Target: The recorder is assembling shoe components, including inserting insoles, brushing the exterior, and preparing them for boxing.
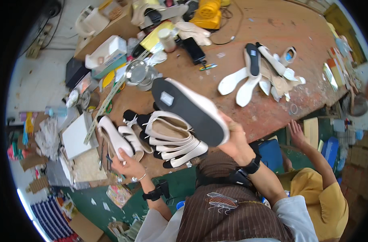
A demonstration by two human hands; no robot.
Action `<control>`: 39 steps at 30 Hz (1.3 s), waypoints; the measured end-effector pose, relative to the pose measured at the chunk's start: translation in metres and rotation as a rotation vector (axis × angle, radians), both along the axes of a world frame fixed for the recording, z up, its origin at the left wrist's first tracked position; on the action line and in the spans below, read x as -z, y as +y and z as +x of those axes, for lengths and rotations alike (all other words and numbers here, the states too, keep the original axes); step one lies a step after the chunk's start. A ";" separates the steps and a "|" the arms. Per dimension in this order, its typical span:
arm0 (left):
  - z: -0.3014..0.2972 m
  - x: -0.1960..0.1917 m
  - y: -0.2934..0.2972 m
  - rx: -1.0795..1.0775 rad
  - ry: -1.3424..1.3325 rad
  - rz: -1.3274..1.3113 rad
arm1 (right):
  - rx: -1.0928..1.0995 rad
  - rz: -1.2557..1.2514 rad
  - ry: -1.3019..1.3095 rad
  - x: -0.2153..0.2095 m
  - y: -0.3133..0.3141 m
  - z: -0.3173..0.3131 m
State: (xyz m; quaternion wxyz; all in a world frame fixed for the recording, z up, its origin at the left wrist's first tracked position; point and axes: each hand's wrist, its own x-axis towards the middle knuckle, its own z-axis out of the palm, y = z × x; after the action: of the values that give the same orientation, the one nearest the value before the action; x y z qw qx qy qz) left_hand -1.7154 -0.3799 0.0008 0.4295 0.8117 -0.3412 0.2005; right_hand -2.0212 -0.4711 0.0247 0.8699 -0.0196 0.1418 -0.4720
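I see the black-soled cream flat [192,111] held above and right of the row of cream ballet flats [171,141], the right hand [235,139] pinching its near end, probably to leave the sole uncovered; the left hand [129,165] touches a second cream flat [116,137] left of the row, can't tell if those fingers pinch. My view of the row is partly blocked by the held shoe; round metallic dish [137,72] and black phone [193,50] beyond the row, white sole pieces [247,90] and a co-worker's hand [297,133] to its right.
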 end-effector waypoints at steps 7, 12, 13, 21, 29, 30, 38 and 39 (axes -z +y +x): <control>0.062 0.075 0.010 0.126 0.382 0.298 | 0.016 -1.350 1.134 0.000 -0.008 0.080; 0.026 0.095 -0.012 0.346 0.463 0.455 | -0.220 -1.190 1.343 0.045 0.021 0.040; -0.008 0.082 -0.025 0.406 0.477 0.675 | -0.282 -1.102 1.371 0.068 0.022 0.010; -0.120 0.071 -0.086 0.503 -0.049 0.648 | -0.165 -0.554 1.830 0.117 -0.001 -0.217; -0.353 0.092 -0.279 1.121 0.099 0.673 | 0.090 -0.262 2.081 0.130 -0.163 -0.369; -0.390 0.100 -0.304 1.096 0.206 0.718 | 0.144 -0.313 2.177 0.136 -0.185 -0.384; -0.583 0.166 -0.439 0.648 0.401 1.062 | 0.083 -0.173 2.295 0.201 -0.328 -0.441; -0.589 0.175 -0.444 0.582 0.354 1.044 | -0.005 -0.190 2.241 0.209 -0.335 -0.453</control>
State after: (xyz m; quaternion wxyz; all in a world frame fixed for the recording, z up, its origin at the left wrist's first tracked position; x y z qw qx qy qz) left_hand -2.3048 -0.8240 -0.1744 0.0632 0.8092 -0.5251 -0.2557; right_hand -2.4741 -0.8056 -0.1839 0.2474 -0.4993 0.8071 -0.1952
